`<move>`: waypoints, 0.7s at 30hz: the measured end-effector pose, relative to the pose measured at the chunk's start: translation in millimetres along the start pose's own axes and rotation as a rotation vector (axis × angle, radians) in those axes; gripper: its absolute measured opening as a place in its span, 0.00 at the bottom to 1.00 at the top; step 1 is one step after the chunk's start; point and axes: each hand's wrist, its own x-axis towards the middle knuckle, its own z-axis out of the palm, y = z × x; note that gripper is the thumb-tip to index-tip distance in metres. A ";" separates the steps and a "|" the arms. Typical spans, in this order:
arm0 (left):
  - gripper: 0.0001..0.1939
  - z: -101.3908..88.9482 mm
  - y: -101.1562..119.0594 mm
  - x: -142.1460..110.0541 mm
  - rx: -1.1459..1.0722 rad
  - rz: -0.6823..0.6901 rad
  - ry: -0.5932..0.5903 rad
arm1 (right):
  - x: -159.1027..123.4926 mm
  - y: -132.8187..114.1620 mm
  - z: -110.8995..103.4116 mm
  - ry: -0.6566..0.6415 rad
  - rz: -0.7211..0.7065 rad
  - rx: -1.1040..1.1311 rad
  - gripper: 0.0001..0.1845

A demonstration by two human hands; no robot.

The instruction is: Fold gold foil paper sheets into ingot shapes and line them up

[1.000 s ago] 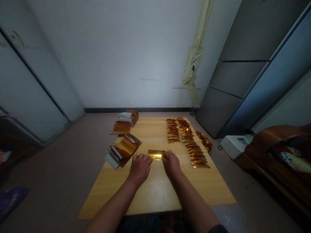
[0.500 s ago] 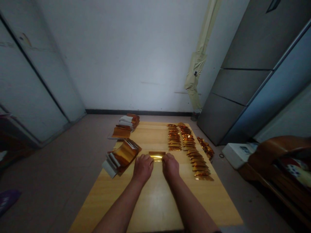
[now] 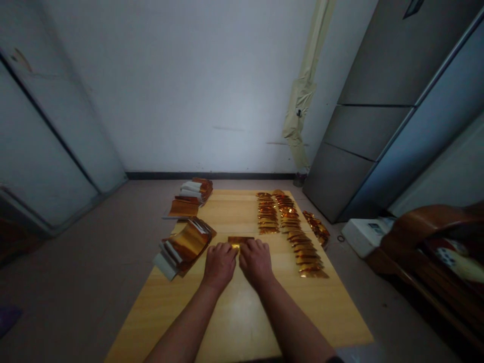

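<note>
A sheet of shiny gold foil paper lies at the middle of the wooden table, its near part curled up. My left hand is closed on the sheet's left side, and my right hand is closed on its right side. Both sets of fingertips are close together and hide much of the paper. Left of my hands fans a stack of gold foil sheets with pale backs. Folded gold pieces stand in overlapping rows to the right.
Another stack of gold and pale sheets sits at the far left table corner. Beyond the right edge is a heap of gold folded pieces. A grey refrigerator, a white box and a wooden seat stand at right.
My hands have come closer together on the foil sheet, the right one moving left. Less of the shiny curl shows between them. The view has shifted slightly.
</note>
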 end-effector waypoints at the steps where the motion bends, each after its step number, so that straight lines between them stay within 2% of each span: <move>1: 0.12 0.3 0.0 -0.1 0.009 -0.002 -0.003 | 0.0 -1.4 1.0 0.005 -0.032 0.009 0.08; 6: 0.13 1.9 -0.7 -0.8 0.022 0.002 -0.002 | -1.4 -2.6 3.3 -0.031 -0.071 0.037 0.07; 17: 0.13 0.8 -0.1 -1.6 0.002 -0.006 0.011 | -7.2 15.2 0.3 -0.054 0.120 0.015 0.10; 21: 0.13 1.0 0.0 -1.5 -0.006 -0.015 0.012 | -7.3 14.8 -1.0 -0.050 0.146 0.000 0.10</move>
